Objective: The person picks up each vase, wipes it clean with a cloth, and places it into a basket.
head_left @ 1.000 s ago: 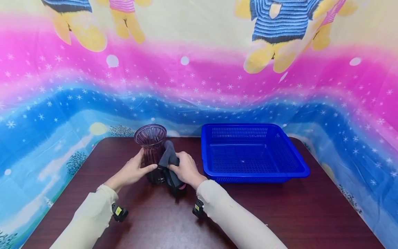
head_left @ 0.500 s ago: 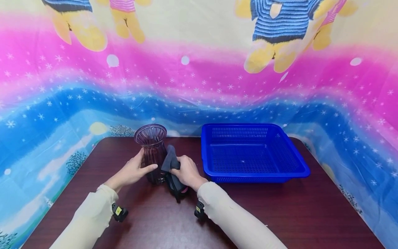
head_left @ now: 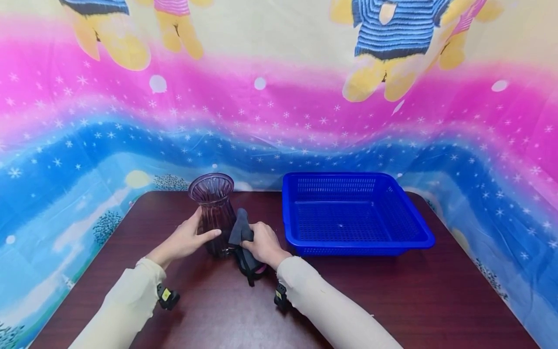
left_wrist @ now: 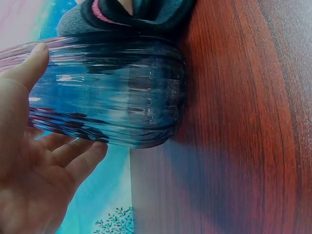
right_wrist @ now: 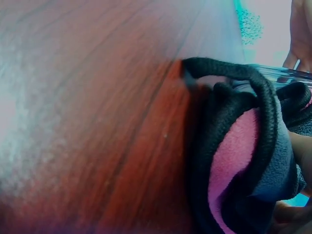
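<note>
A purple-tinted ribbed glass vase (head_left: pixel 216 213) with a flared mouth stands upright on the table. My left hand (head_left: pixel 186 241) grips its side, thumb in front and fingers behind; the left wrist view shows the thumb and fingertips on the glass (left_wrist: pixel 112 87). Just right of the vase, my right hand (head_left: pixel 264 245) holds a bunched grey cleaning cloth (head_left: pixel 240 229) against or close beside the lower glass. In the right wrist view the cloth (right_wrist: pixel 236 146) shows a pink inner side and black edging, with a loop of trim sticking out. Most of the right fingers are hidden there.
A blue perforated plastic basket (head_left: pixel 357 245) sits on the dark red wooden table (head_left: pixel 392 300), right of my right hand. Behind the table hangs a colourful printed curtain (head_left: pixel 261 131).
My right hand and the cloth have moved slightly down and to the right along the vase. The left hand and the vase have stayed in place.
</note>
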`<state>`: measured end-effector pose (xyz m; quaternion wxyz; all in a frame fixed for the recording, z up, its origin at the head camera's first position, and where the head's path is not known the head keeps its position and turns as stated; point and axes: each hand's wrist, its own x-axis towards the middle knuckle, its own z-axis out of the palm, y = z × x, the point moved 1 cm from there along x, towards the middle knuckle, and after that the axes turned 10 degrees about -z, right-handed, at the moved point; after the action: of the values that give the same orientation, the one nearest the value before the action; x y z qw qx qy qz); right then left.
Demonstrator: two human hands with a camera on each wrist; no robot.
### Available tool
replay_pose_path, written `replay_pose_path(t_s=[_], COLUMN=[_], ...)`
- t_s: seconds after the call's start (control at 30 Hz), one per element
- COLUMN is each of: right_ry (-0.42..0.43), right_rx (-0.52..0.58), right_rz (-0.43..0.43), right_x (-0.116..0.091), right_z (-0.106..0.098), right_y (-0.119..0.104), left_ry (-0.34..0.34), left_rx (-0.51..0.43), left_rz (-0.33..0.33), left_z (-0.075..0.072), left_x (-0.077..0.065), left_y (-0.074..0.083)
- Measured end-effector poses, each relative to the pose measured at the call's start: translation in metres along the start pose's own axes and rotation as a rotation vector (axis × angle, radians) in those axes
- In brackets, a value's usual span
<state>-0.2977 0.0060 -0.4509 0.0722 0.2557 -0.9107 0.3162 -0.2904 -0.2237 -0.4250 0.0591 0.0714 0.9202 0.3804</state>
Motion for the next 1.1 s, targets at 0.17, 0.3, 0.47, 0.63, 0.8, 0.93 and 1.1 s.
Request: replay_pose_path(t_s=[0.17, 0.3, 0.47, 0.63, 0.8, 0.93, 1.1], right_ry=[-0.012, -0.014, 0.011, 0.026, 0.017, 0.016, 0.031], right_rx=[-0.02, -0.069, -0.094, -0.097, -0.086, -0.084, -0.073], right_rz=[-0.003, -0.016, -0.028, -0.039, -0.036, -0.028, -0.032], right_x=[-0.001, -0.002, -0.004, -0.006, -0.005, -0.001, 0.003], right_z=[0.003, 0.006, 0.008, 0.008, 0.005, 0.0, -0.009], right_y=[0.003, 0.005, 0.005, 0.004, 0.002, -0.003, -0.013], left_ry=[-0.006, -0.006, 0.004, -0.004, -0.014, -0.016, -0.005], left_rx=[0.003, 0.003, 0.004, 0.0, 0.003, 0.007, 0.004], left_rz=[-0.007, 0.003, 0.022, 0.01, -0.009, -0.02, -0.007], left_z=[-0.001, -0.001, -0.001, 0.0, 0.001, 0.001, 0.0], left_x=[0.0, 0.0, 0.0, -0.001, -0.002, -0.001, -0.001], left_y=[0.0, 0.002, 0.001, 0.0, 0.0, -0.001, 0.0])
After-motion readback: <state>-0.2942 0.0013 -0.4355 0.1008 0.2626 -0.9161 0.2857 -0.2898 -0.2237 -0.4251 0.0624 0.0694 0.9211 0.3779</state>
